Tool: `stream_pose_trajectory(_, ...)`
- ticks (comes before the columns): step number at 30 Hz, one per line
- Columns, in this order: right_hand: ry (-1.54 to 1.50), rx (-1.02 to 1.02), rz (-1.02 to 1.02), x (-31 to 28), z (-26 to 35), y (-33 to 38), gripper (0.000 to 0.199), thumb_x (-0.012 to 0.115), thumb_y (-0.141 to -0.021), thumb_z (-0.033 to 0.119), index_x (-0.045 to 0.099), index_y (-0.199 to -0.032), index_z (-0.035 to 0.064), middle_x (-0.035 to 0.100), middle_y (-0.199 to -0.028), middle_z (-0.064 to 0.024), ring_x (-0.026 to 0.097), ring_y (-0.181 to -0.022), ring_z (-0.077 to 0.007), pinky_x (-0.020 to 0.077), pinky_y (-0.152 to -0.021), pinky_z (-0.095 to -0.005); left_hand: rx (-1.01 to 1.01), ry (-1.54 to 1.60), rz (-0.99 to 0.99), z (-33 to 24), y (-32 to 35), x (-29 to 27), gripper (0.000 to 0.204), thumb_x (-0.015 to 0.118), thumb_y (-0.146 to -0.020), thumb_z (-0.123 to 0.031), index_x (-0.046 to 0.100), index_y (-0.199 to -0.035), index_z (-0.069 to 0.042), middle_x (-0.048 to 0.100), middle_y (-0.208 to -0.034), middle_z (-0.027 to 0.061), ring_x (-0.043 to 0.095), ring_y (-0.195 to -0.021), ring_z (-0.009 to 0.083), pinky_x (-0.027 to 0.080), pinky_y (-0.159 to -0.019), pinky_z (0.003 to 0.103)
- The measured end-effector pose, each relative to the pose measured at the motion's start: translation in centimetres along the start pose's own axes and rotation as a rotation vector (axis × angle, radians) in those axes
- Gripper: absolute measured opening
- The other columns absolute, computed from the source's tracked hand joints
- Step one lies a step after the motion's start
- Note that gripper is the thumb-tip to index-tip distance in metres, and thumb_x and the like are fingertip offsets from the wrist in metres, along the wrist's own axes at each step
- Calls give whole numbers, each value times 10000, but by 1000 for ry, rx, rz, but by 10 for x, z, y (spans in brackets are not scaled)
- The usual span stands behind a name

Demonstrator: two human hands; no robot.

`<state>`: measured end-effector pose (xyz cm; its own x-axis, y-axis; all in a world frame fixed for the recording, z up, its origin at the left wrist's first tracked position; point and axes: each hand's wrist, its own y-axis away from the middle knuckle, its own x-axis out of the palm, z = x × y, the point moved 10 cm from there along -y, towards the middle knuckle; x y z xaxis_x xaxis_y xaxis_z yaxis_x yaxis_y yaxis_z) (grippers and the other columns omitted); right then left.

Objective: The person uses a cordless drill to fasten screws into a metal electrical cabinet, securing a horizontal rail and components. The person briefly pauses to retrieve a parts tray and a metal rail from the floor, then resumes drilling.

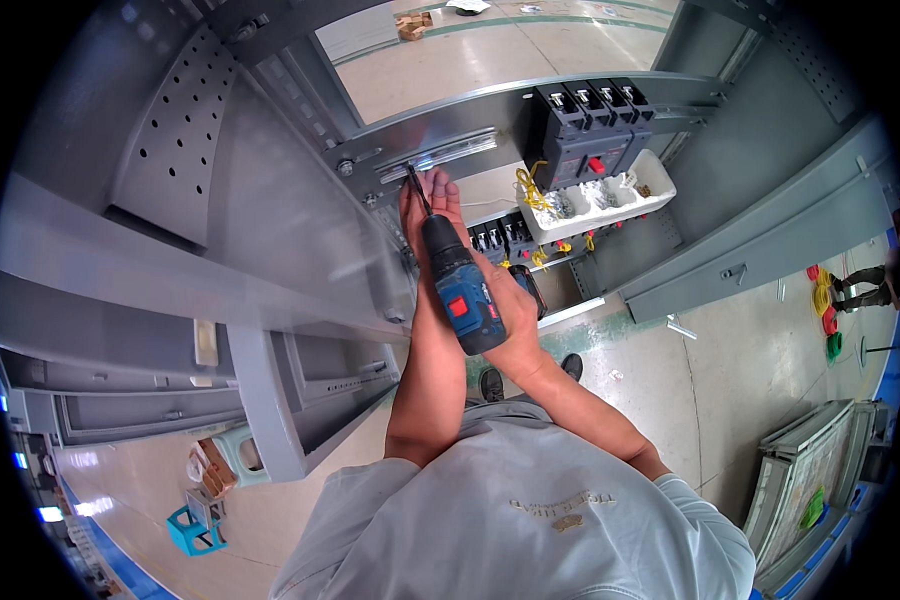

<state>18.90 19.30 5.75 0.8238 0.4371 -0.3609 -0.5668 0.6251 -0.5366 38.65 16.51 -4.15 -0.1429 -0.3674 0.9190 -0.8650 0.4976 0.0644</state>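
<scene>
Cordless drill (462, 292), blue and black with a red patch, is held at the scene's middle, its bit (419, 190) directed far and left, toward the left part of a silver slotted rail (460, 147). The right hand (511, 305) is closed around the drill's grip. The left hand (436, 198) is placed beside the bit's tip, fingers partly curled (whether a small part is pinched there cannot be told). The rail is carried by a grey crossbar (515, 110) of the cabinet. To the right, a dark grey circuit breaker (597, 152) with a red toggle is mounted; just nearer, a white compartmented tray (612, 225) is seen, with small metal pieces in it and yellow cords (533, 190) at its left end. Smaller breakers (490, 240) are seen lower, partly hidden behind the drill.
</scene>
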Motion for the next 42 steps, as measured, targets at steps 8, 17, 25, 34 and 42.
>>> stream_pose_trajectory(8,35,-91,-53,0,1,0,592,718,-733,40,567,-1304,-10,619,-835,-159,626,-720,-329,516,-645,-385,6,28,-17,3,-2,-6,226,677,-935,-241,652,-1120,-114,686,-1066,52,656,-958,173,560,-835,337)
stream_pose_trajectory(17,3,-114,-90,-35,9,5,626,713,-726,49,551,-1328,-7,634,-948,-198,649,-837,-375,530,-747,-398,-16,-145,2,-8,1,9,277,635,-974,-292,631,-1158,-86,683,-1009,38,647,-906,136,549,-781,297)
stream_pose_trajectory(25,-32,15,-195,-61,-29,17,609,704,-742,-12,560,-1334,-3,636,-944,-179,634,-818,-341,516,-783,-347,-205,-398,76,29,16,37,268,629,-977,-286,613,-1085,-41,687,-1005,78,654,-888,156,544,-770,312)
stream_pose_trajectory(34,-45,45,-188,-64,-37,9,577,670,-771,-15,556,-1337,-11,640,-957,-192,641,-840,-335,514,-795,-354,-318,-268,135,44,22,55,274,590,-985,-222,627,-1156,-11,670,-978,103,607,-766,167,542,-705,321)
stream_pose_trajectory(42,-23,10,-187,-60,-35,3,569,667,-772,-11,553,-1330,-16,643,-961,-195,646,-857,-347,516,-803,-363,-307,-271,120,41,17,55,281,596,-983,-223,628,-1153,-2,667,-965,95,605,-768,159,546,-704,319)
